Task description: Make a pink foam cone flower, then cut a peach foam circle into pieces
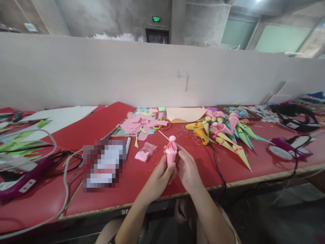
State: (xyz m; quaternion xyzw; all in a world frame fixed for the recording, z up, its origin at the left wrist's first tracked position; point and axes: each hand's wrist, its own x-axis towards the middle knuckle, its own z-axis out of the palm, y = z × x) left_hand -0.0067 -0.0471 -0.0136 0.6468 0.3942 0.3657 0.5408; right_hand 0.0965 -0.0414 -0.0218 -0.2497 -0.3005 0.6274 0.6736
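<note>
Pink cone (pixel 171 157) upright in left hand's (pixel 162 173) fingers.

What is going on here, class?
A person's left hand holds a pink cone-shaped craft piece with a ball on top, while the right hand curves beside it. To the right lie a yellow plastic glue gun and a pile of yellow, pink and green cones; to the left, a clear plastic bag and pink paper pieces.
</note>
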